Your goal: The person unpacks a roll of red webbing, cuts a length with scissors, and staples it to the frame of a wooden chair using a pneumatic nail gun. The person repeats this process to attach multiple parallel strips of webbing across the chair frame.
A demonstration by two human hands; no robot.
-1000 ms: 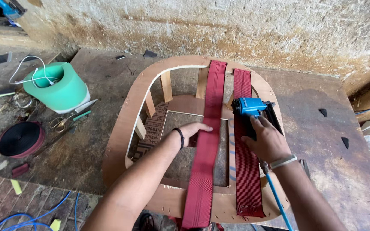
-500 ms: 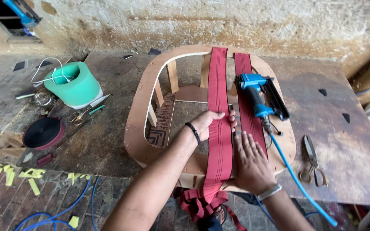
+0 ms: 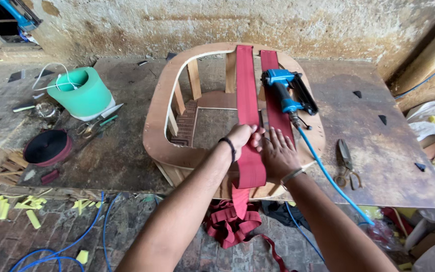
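— How far has the webbing been taken?

— Two red webbing straps are seen laid front to back across the wooden seat frame (image 3: 158,126) on the desk (image 3: 378,161). The right strap (image 3: 277,108) appears already fixed; the left strap (image 3: 247,116) is drawn over the front rail, its loose tail hanging to the floor (not yet cut, it seems). Further straps are judged to be left.

— And the hands?

— The left hand (image 3: 241,140) is closed around the left strap near the front rail. The right hand (image 3: 278,153) is spread flat, fingers open, pressed on the straps, nothing gripped. The blue pneumatic stapler (image 3: 284,93) is rested on the frame, untouched.
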